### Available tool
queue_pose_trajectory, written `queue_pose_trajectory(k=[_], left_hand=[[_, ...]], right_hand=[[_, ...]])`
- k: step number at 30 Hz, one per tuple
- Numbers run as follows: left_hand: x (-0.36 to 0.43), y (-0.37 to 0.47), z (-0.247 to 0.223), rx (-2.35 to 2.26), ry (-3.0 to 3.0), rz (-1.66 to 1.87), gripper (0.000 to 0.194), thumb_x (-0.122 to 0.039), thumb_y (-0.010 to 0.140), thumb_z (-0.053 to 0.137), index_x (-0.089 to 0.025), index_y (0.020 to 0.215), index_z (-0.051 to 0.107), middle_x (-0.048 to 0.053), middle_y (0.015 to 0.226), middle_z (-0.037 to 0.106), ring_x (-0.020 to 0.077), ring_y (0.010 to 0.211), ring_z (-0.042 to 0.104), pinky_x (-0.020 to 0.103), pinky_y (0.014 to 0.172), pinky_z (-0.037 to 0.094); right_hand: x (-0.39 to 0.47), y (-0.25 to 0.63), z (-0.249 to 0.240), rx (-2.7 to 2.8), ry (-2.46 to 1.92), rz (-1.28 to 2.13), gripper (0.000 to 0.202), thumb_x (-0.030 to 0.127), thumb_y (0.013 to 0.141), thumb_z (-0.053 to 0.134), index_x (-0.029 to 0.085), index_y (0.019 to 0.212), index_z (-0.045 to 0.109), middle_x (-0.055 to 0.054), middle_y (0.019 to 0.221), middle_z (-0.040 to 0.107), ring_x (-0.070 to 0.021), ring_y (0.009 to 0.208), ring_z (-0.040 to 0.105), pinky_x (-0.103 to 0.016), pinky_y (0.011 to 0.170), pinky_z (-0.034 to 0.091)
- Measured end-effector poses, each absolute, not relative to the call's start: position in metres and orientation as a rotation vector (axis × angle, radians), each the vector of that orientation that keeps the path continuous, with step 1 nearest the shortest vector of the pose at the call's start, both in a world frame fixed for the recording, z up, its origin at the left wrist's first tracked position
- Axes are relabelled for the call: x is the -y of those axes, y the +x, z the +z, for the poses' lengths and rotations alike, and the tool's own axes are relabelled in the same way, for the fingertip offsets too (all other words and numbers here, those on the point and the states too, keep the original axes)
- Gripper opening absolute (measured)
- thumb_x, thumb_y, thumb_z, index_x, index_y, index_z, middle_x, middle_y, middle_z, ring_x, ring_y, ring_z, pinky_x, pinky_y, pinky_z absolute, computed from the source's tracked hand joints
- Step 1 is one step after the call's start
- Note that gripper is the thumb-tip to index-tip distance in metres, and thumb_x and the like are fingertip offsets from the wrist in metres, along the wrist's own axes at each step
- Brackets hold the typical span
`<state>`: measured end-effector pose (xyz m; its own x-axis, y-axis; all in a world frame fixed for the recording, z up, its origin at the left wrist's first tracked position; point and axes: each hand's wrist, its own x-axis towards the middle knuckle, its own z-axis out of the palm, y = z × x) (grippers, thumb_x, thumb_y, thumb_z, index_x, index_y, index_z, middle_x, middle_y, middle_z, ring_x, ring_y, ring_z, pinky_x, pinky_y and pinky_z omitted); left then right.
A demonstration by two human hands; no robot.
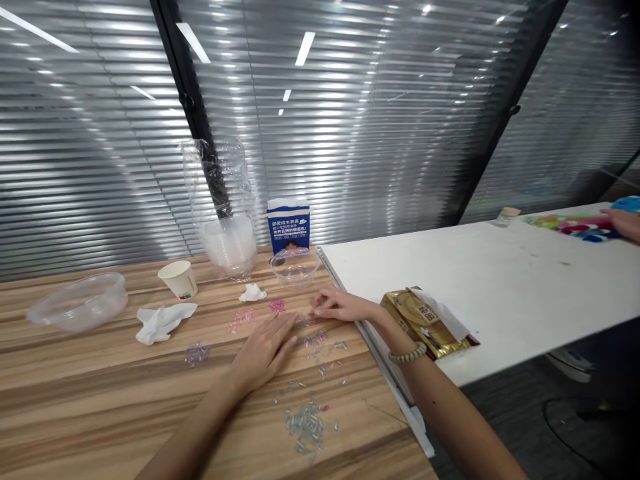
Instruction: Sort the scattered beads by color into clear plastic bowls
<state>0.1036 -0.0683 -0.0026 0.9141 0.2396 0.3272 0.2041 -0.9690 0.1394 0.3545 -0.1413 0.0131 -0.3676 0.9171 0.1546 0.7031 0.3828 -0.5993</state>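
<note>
My left hand (263, 350) lies flat on the wood-grain table, fingers stretched out, with the fingertips beside the loose beads. To its right, my right hand (340, 305) is bent down to the tabletop with its fingertips pinched together; anything between them is too small to make out. Just below it are mixed pink and clear tube beads (314, 340). A larger pile of clear grey tube beads (306, 427) spreads nearer to me. Above my left hand sit a dark pink bead pile (277, 305) and a pale pink one (245, 315). Purple beads (197, 354) lie further left.
Along the back stand a clear plastic bowl (295, 268), a blue box (289, 228), bagged plastic bowls (229, 245) and a paper cup (179, 279). A plastic basin (80, 303) and crumpled tissue (163, 323) are left. A gold tissue pack (425, 320) lies right; another person's hand (625, 223) shows far right.
</note>
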Motion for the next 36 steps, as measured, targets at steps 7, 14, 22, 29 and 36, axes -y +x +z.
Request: queue_pose_trajectory(k=[7, 14, 22, 29, 36], left_hand=[[0.068, 0.107, -0.002, -0.245, 2.946, 0.285, 0.050, -0.039, 0.097, 0.025, -0.018, 0.142, 0.020, 0.004, 0.145, 0.028, 0.0172, 0.135, 0.021, 0.044, 0.114, 0.017], [0.069, 0.106, 0.002, -0.237, 2.924, 0.269, 0.049, -0.040, 0.096, 0.026, -0.019, 0.140, 0.026, 0.005, 0.143, 0.033, 0.0177, 0.134, 0.025, 0.045, 0.113, 0.018], [0.066, 0.103, -0.004, -0.446, 2.843, 0.432, 0.050, -0.043, 0.094, 0.030, -0.017, 0.137, 0.032, 0.010, 0.138, 0.041, 0.0224, 0.130, 0.034, 0.045, 0.109, 0.029], [0.064, 0.102, -0.004, -0.450, 2.760, 0.372, 0.052, -0.039, 0.093, 0.036, -0.017, 0.138, 0.028, 0.011, 0.140, 0.037, 0.0238, 0.131, 0.032, 0.046, 0.108, 0.030], [0.056, 0.098, -0.017, -0.462, 2.562, 0.585, 0.055, -0.033, 0.089, 0.045, -0.021, 0.139, 0.024, 0.009, 0.124, 0.055, 0.0208, 0.114, 0.052, 0.042, 0.100, 0.042]], right_hand=[[0.136, 0.346, 0.003, 2.178, -1.596, 0.328, 0.048, 0.048, 0.093, 0.026, 0.022, 0.108, 0.064, -0.007, 0.101, 0.050, -0.0188, 0.102, 0.043, -0.038, 0.096, 0.034], [0.135, 0.337, 0.002, 2.110, -1.611, 0.353, 0.050, 0.048, 0.094, 0.022, 0.023, 0.104, 0.064, -0.006, 0.101, 0.049, -0.0176, 0.101, 0.044, -0.038, 0.096, 0.036], [0.136, 0.344, 0.001, 1.952, -1.637, 0.416, 0.051, 0.051, 0.093, 0.025, 0.020, 0.110, 0.062, -0.007, 0.102, 0.051, -0.0180, 0.103, 0.045, -0.037, 0.098, 0.035], [0.138, 0.330, 0.002, 2.123, -1.676, 0.321, 0.055, 0.052, 0.093, 0.018, 0.025, 0.109, 0.063, -0.008, 0.110, 0.046, -0.0205, 0.108, 0.039, -0.043, 0.099, 0.031], [0.140, 0.333, 0.009, 2.020, -1.659, 0.368, 0.055, 0.053, 0.092, 0.019, 0.023, 0.111, 0.061, -0.007, 0.113, 0.045, -0.0194, 0.110, 0.039, -0.039, 0.102, 0.030]])
